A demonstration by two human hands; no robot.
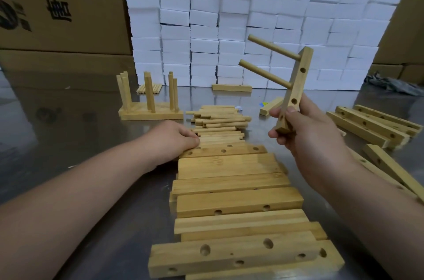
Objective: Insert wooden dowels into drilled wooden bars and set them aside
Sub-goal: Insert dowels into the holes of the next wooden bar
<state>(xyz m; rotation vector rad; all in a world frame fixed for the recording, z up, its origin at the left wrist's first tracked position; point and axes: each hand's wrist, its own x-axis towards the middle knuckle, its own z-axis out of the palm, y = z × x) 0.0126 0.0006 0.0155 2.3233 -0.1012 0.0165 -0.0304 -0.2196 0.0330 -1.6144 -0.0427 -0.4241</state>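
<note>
My right hand (305, 128) grips the lower end of a drilled wooden bar (296, 87) held nearly upright above the table. Two dowels (263, 73) stick out of its upper holes toward the left, and three holes below them stay open. My left hand (174, 135) lies palm down at the near edge of a loose pile of dowels (220, 121), fingertips touching them; whether it pinches one is hidden. A stack of drilled bars (236, 201) lies in front of me. At the back left stand finished bars with upright dowels (149, 105).
More drilled bars (371, 126) lie to the right, some reaching the near right edge. A single bar (231, 87) and a small dowel bundle (149, 89) sit before a wall of white foam blocks (252, 34). Cardboard boxes (59, 4) stand behind. The table is shiny metal.
</note>
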